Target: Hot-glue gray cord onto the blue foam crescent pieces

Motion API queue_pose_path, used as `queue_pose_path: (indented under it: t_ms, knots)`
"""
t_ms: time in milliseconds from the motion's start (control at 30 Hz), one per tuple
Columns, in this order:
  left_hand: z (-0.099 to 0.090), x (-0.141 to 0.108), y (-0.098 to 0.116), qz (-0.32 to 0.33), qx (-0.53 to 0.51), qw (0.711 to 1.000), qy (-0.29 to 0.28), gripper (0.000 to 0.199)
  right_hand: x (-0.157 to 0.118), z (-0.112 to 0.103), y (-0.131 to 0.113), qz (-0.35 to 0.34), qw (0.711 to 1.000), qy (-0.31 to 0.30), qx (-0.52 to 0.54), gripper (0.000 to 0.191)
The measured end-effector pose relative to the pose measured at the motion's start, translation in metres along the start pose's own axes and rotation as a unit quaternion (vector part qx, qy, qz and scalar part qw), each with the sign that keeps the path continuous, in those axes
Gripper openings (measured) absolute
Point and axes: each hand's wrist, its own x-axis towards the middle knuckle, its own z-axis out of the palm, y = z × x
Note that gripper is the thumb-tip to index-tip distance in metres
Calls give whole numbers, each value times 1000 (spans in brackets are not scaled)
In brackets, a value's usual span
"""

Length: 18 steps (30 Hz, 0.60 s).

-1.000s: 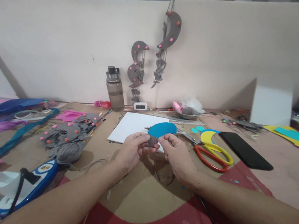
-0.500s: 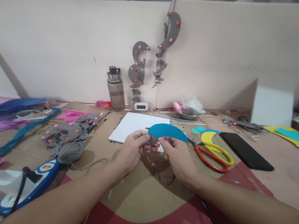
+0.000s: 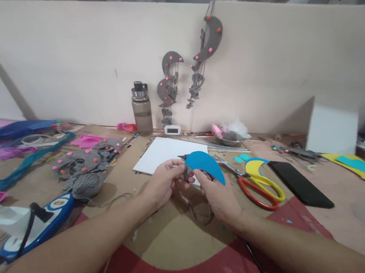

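Observation:
A blue crescent-shaped piece (image 3: pixel 205 162), which looks like felt or foam sheet, is held up over the cardboard between both hands. My right hand (image 3: pixel 220 197) pinches it near the lower inner edge, thumb in front. My left hand (image 3: pixel 166 183) is closed at the crescent's left end, where something grey shows between the fingertips; I cannot make out all of it. Grey strands (image 3: pixel 201 220) hang in a loop under the hands. Behind them lies a white sheet or board (image 3: pixel 159 153). Scissors (image 3: pixel 259 186) with red and yellow handles rest right of my right hand, by a yellow crescent (image 3: pixel 256 167).
A black phone (image 3: pixel 301 184) lies right of the scissors. At left are a blue-and-white power strip (image 3: pixel 60 216), a grey yarn ball (image 3: pixel 88 184) and grey crescents (image 3: pixel 82 162). A bottle (image 3: pixel 142 115) and small clock (image 3: pixel 172 130) stand by the wall, where hanging ornaments (image 3: pixel 211 37) dangle.
The blue crescent has turned and bent, its right end now pointing down beside my right hand and its inner curve showing. Both hands have stayed nearly in place.

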Motion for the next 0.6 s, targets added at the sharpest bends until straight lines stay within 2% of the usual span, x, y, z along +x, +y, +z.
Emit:
queue_pose_path:
  t_ms: [233,400,500,600]
  knots:
    - [7,-1,-3,50,74,996,16,26,2,0,-1,-37,998,-39,32,24]
    - [9,-2,-4,94,154,983,32,36,4,1,0,-28,999,-40,21,22]
    - [12,-6,-2,90,184,978,50,29,2,0,2,-52,997,-62,5,19]
    - [15,-8,0,51,227,970,70,23,0,-1,1,-63,995,-77,6,18]
